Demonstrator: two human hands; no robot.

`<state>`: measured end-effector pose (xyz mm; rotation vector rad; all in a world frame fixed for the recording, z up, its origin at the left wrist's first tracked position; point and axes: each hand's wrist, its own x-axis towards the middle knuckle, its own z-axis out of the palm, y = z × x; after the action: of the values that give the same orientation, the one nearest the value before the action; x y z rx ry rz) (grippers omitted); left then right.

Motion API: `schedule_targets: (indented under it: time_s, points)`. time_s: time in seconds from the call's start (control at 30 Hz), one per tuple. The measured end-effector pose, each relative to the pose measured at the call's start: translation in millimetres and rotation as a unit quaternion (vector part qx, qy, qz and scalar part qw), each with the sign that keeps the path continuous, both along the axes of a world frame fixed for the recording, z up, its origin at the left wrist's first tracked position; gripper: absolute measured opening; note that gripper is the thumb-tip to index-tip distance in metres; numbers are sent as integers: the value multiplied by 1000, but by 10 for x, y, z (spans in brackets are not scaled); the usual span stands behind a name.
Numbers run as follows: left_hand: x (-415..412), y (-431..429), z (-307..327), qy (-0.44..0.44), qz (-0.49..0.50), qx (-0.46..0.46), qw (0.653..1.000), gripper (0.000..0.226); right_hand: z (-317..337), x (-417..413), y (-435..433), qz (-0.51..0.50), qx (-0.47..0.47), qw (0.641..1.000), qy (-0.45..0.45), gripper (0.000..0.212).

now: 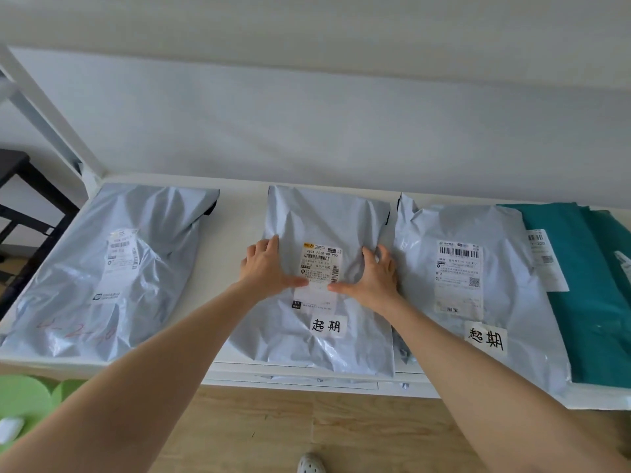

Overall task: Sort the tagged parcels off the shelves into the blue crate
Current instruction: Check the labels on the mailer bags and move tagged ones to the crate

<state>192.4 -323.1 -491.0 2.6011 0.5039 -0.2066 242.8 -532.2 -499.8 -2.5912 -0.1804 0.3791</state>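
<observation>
The middle grey parcel [307, 216] lies flat on the white shelf [242, 213], with a handwritten tag [326, 325] below its shipping label. The left hand [264, 268] rests at its left edge and the right hand [374, 278] at its right, each grip spread, fingers flat, thumbs pointing inward. Just to its right lie another tagged grey parcel [454, 227] and a teal parcel [587, 302]; a grey parcel with red writing [102, 268] lies to its left.
</observation>
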Motion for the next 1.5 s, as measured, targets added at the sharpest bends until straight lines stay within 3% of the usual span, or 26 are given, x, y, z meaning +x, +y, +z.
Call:
schedule_targets:
  time_s: [0.1,0.23,0.43,0.6,0.8,0.9,1.0,1.2,1.5]
  points:
    - [-7,16,-31,-13,-12,0,1000,112,-17,-20,-2,-25,25,999,-8,104]
    - [-63,32,-48,-15,-63,10,998,99,17,-52,-27,-21,31,999,-15,72]
    - [-149,48,-47,-39,-51,18,998,110,115,-24,-118,12,47,999,-8,52]
    - [-256,123,-109,-23,-76,91,993,81,58,-59,-138,28,26,999,-36,19]
    - [-252,208,-108,-53,-56,62,995,36,82,-104,-114,45,-10,997,-62,19]
    - [-256,258,-78,-44,-76,45,995,27,69,-146,-99,37,7,997,-68,19]
    - [-284,285,-20,-61,-62,-27,996,21,81,-202,-76,12,32,997,-73,15]
    - [-434,309,147,-113,-48,-118,985,46,208,-275,-6,10,28,994,-103,12]
    - [-713,303,594,-79,80,-218,970,43,620,-622,63,4,95,987,-132,9]
